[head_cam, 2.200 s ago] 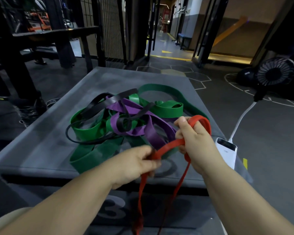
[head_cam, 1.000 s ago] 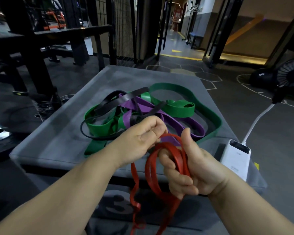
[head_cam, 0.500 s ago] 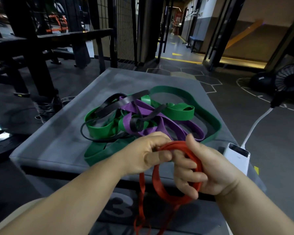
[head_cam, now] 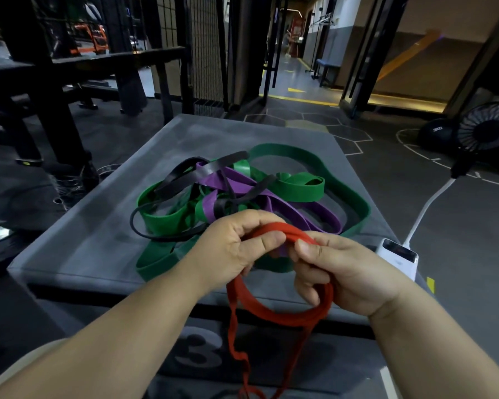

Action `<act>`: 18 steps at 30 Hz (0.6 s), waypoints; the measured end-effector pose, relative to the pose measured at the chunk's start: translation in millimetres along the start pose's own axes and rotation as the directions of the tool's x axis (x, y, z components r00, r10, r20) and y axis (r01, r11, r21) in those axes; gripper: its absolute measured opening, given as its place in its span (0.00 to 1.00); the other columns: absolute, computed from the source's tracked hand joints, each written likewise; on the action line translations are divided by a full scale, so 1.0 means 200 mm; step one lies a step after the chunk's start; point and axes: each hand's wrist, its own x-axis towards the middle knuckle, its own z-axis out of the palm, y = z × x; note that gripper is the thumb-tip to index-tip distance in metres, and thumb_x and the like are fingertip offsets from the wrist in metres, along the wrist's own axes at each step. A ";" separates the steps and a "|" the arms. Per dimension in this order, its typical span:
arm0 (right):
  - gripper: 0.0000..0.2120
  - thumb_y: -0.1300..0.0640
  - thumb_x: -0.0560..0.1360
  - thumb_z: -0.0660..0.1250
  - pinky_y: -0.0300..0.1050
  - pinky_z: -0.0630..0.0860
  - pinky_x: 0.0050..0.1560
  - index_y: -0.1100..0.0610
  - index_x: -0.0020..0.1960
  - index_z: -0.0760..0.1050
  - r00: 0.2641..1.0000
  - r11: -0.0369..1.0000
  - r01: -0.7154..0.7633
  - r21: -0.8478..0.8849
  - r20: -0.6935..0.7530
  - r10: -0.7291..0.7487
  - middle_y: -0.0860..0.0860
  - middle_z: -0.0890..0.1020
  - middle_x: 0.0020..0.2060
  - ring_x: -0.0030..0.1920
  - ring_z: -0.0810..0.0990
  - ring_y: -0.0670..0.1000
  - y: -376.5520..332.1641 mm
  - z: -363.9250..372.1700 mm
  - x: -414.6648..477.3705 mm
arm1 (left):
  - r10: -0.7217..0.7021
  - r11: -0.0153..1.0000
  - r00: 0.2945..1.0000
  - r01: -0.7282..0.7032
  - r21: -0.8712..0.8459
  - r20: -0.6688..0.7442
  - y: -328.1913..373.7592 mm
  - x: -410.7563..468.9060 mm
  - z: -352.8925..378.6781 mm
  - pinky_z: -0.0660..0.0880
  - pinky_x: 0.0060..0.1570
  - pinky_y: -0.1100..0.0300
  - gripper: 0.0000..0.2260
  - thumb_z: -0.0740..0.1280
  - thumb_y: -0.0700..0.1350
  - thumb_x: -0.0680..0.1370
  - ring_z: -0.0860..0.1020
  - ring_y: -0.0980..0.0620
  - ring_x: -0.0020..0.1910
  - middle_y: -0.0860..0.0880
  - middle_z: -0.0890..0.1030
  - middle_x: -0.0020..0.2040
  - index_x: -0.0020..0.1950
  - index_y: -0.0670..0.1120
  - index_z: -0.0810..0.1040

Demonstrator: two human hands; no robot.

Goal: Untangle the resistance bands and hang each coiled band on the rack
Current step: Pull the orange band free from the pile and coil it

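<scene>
A red resistance band [head_cam: 283, 313] is wound in loops between both hands in front of the grey box. My left hand [head_cam: 231, 246] pinches the top of the loops, thumb over them. My right hand [head_cam: 340, 272] has its fingers through the coil and its thumb on top. The loose end of the red band hangs down past the box's front. Behind the hands a tangle lies on the box: a wide green band [head_cam: 297, 187], a purple band [head_cam: 283, 207] and a thin black band [head_cam: 190, 177], all woven together. No rack for hanging is clearly seen.
The grey padded box [head_cam: 92, 234] carries the tangle; its front shows a "3". A white power bank [head_cam: 398, 256] with a cable sits on its right corner. A black fan [head_cam: 487, 131] stands on the floor at right. Black gym frames [head_cam: 55, 90] stand at left.
The red band has been wound into more loops around my right hand, the left hand feeding it. The hanging part has grown shorter. The tangle on the box has not moved.
</scene>
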 end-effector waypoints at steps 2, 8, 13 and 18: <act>0.28 0.38 0.62 0.78 0.39 0.70 0.28 0.58 0.43 0.72 1.000 1.000 0.004 -0.007 -0.005 -0.004 0.49 0.67 0.23 0.23 0.70 0.50 0.00 0.00 0.00 | 0.006 1.000 1.000 -0.006 -0.024 0.000 0.00 0.00 0.00 0.70 0.29 0.69 0.05 0.68 0.45 0.77 0.75 0.60 0.29 0.55 0.81 0.35 0.51 0.49 0.82; 0.21 0.41 0.70 0.73 0.44 0.71 0.33 0.60 0.45 0.79 0.993 0.995 0.019 -0.096 -0.111 -0.029 0.51 0.67 0.24 0.26 0.72 0.50 0.01 0.00 0.02 | -0.023 1.000 0.999 0.024 0.012 -0.026 0.01 0.00 0.02 0.68 0.32 0.73 0.06 0.65 0.39 0.79 0.74 0.63 0.28 0.57 0.79 0.33 0.52 0.45 0.81; 0.19 0.43 0.75 0.62 0.47 0.76 0.35 0.59 0.50 0.75 0.962 0.965 0.011 -0.263 -0.261 -0.082 0.51 0.71 0.26 0.31 0.78 0.55 0.02 0.04 0.03 | -0.188 0.982 0.982 0.188 0.024 0.001 0.01 0.00 0.00 0.71 0.27 0.62 0.07 0.68 0.41 0.78 0.73 0.54 0.26 0.53 0.79 0.32 0.54 0.51 0.79; 0.20 0.43 0.72 0.60 0.47 0.76 0.30 0.60 0.51 0.72 0.946 0.914 0.010 -0.405 -0.292 -0.140 0.50 0.74 0.27 0.29 0.80 0.54 0.01 0.04 0.02 | -0.192 0.981 0.981 0.192 0.000 -0.021 0.01 0.01 -0.03 0.76 0.35 0.59 0.10 0.68 0.38 0.77 0.78 0.51 0.32 0.52 0.83 0.38 0.56 0.49 0.80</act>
